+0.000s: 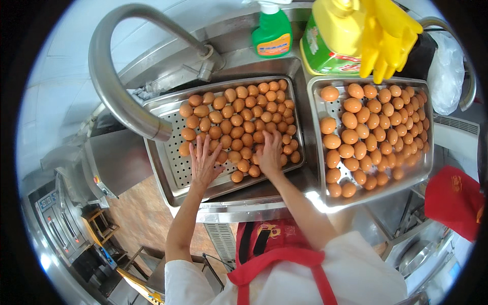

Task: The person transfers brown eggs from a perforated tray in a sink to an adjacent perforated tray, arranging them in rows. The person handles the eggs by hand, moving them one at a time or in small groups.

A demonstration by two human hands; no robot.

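Note:
My left hand (205,161) rests with spread fingers on the near left edge of a layer of brown eggs (236,121). They lie in a perforated stainless steel tray (178,169) set over the sink. Among the eggs toward the tray's right side, my right hand (270,154) reaches down with bent fingers. Its fingertips touch eggs, but whether it grips one is hidden. Bare holed metal shows along the tray's left side and beneath my left palm. To the right, a second perforated tray (335,108) carries more brown eggs (372,142), which look wet and shiny.
A curved steel faucet (108,72) arches over the left tray's corner. Behind the trays stand a green spray bottle (272,32) and a yellow detergent jug (335,30), with yellow rubber gloves (389,42) draped beside it. A clear plastic bag (447,74) hangs at right, above a red cloth (453,202).

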